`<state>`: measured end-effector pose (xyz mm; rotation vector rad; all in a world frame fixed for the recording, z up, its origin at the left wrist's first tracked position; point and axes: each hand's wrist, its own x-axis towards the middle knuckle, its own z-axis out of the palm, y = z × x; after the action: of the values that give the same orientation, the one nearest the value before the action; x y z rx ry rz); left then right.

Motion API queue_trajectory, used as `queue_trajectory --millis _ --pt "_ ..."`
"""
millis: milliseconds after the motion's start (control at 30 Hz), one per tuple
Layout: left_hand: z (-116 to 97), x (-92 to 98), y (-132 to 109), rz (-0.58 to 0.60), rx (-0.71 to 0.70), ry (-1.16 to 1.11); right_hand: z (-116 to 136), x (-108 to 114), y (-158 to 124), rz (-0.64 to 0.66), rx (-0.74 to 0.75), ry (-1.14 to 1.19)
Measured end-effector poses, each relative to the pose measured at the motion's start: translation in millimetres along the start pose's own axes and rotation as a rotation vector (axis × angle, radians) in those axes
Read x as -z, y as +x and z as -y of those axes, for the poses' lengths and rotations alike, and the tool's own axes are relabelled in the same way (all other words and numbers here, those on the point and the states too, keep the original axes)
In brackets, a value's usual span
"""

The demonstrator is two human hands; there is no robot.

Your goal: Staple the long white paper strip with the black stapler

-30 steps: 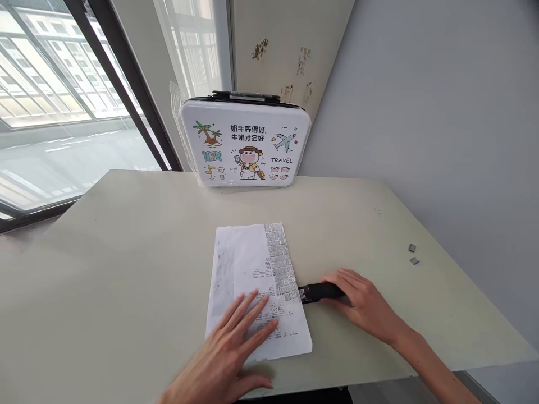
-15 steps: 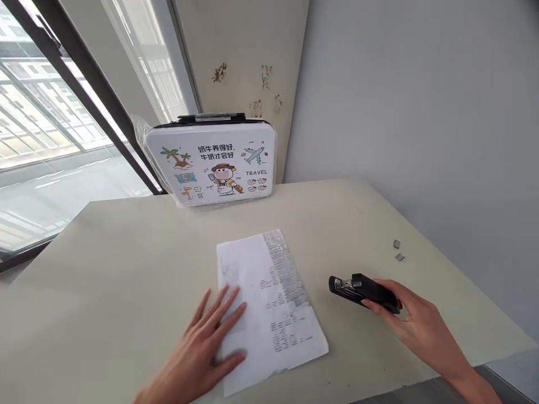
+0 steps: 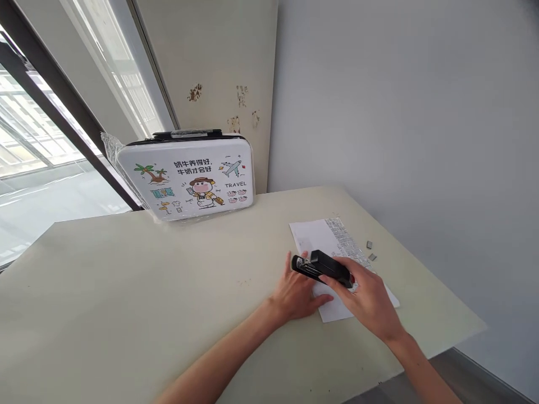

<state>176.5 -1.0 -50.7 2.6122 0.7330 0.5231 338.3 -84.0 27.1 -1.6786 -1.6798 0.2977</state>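
Note:
A white sheet of paper [image 3: 320, 235] with printed text and a band of many staples along one side lies on the beige table [image 3: 126, 292], near its right edge. My left hand [image 3: 297, 294] rests flat on the paper's near left part, fingers stretched out. My right hand [image 3: 370, 303] grips a black stapler [image 3: 322, 267] and holds it just above the left hand and the paper, its mouth pointing left.
A white case [image 3: 189, 179] with cartoon travel pictures stands upright at the table's far edge against the wall. Two small loose staple pieces [image 3: 370, 251] lie right of the paper. A window is at the left, a grey wall at the right.
My left hand slid the paper to the right across the table. My right hand lifted the stapler off the table and brought it over the paper. The camera view swung.

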Motion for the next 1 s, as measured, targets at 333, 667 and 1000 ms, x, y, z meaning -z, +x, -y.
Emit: queue_trajectory --millis 333,667,1000 --pt "39 84.0 -90 -0.182 0.18 -0.342 13 -62 46 0.083 0.062 0.046" --pt "104 150.9 -171 -0.66 0.847 -0.458 60 -161 97 0.286 0.222 0.037" --pt "109 147.7 -175 -0.659 0.894 -0.487 68 -187 107 0.39 0.253 0.217"
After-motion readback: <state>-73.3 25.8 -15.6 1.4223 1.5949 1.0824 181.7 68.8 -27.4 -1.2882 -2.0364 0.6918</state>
